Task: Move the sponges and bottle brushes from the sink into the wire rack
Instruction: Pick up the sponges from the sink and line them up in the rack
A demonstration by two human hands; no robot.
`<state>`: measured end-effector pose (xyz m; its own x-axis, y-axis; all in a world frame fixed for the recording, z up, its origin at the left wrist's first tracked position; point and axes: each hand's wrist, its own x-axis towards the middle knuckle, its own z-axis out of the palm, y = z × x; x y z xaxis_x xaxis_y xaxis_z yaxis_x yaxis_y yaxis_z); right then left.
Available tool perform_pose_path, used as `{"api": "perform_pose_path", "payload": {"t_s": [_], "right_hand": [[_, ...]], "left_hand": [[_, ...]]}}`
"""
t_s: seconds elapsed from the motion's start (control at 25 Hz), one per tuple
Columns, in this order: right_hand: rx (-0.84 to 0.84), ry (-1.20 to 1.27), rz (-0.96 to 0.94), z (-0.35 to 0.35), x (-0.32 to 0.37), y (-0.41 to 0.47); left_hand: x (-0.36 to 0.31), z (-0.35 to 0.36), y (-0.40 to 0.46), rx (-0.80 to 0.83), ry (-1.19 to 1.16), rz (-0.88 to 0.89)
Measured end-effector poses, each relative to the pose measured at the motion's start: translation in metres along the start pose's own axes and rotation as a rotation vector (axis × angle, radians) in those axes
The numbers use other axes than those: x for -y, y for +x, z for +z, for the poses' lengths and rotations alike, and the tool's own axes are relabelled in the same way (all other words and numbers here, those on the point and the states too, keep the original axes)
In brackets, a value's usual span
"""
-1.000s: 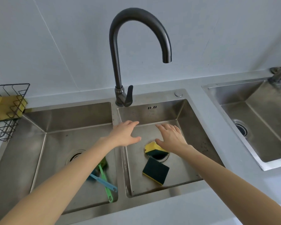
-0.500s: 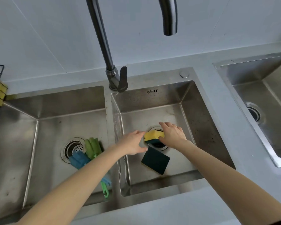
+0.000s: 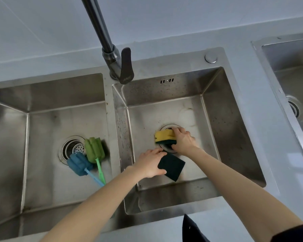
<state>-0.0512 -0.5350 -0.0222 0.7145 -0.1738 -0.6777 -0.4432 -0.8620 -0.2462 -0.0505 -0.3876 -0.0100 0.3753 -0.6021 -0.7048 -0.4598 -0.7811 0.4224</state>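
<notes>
In the right basin (image 3: pixel 233 123), my right hand (image 3: pixel 184 140) grips a yellow sponge with a green underside (image 3: pixel 164 136) over the drain. My left hand (image 3: pixel 150 163) closes on the left edge of a second sponge lying dark-green side up (image 3: pixel 172 165) on the basin floor. In the left basin (image 3: pixel 7 130), a green bottle brush (image 3: pixel 94 149) and a blue bottle brush (image 3: pixel 79 164) lie side by side next to the drain, handles pointing toward me. The wire rack is out of view.
A dark faucet (image 3: pixel 112 49) rises from the divider between the two basins, its lever facing forward. A second sink (image 3: pixel 294 84) sits at the far right. Grey counter (image 3: pixel 252 95) runs between the sinks and along the front edge.
Both hands dropped into the right basin. The right hand closed on the yellow sponge and the left hand on the dark-green one. The view tilted down, so the wire rack left the frame.
</notes>
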Motion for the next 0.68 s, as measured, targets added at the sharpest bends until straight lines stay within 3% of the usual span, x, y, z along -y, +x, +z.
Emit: {"api": "perform_pose_path", "payload": {"t_s": [0.24,0.68], "right_hand": [[-0.056,0.02,0.021,0.006,0.0,0.006],[-0.2,0.178,0.098,-0.008,-0.008,-0.005]], "left_hand": [[0.006,0.013,0.008,0.007,0.111,0.035],[-0.015,0.025,0.013,-0.248,0.153,-0.064]]}}
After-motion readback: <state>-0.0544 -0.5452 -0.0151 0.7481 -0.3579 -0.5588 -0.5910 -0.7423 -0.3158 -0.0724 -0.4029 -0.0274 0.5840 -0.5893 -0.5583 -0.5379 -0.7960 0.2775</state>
